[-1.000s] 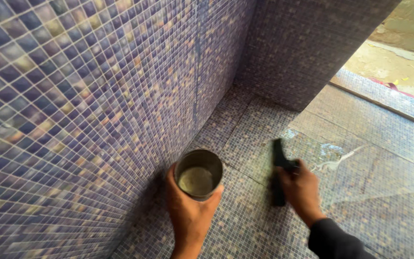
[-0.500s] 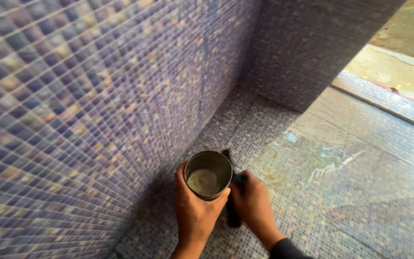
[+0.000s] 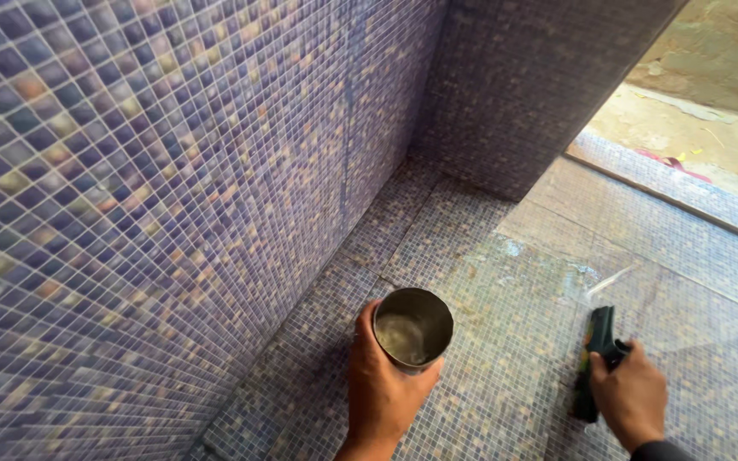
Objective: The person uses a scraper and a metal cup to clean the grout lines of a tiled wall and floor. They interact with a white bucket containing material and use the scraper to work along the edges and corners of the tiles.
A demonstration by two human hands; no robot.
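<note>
The left hand (image 3: 383,388) is wrapped around a dull metal cup (image 3: 412,329), fingers clamped on its side, holding it upright over the floor with a little cloudy liquid in the bottom; just to the right of it, the right hand (image 3: 631,395) is closed on the handle of a black scrubbing tool (image 3: 595,363), whose long edge lies pressed flat on the mosaic floor (image 3: 471,256); a dark sleeve cuff shows at that wrist. Beyond the tool, a wet, whitish smear (image 3: 587,282) spreads over the small tiles, so that patch looks worked over already, to my eye; the floor nearer the cup and along the foot of the wall looks dry and dull, and seems to be what is left. Left of the cup rises the mosaic wall (image 3: 130,188) in purple-blue squares; ahead it meets a tiled corner block (image 3: 523,94); further right lies a tiled ledge (image 3: 676,183), then bare ground (image 3: 685,119) in sunlight.
</note>
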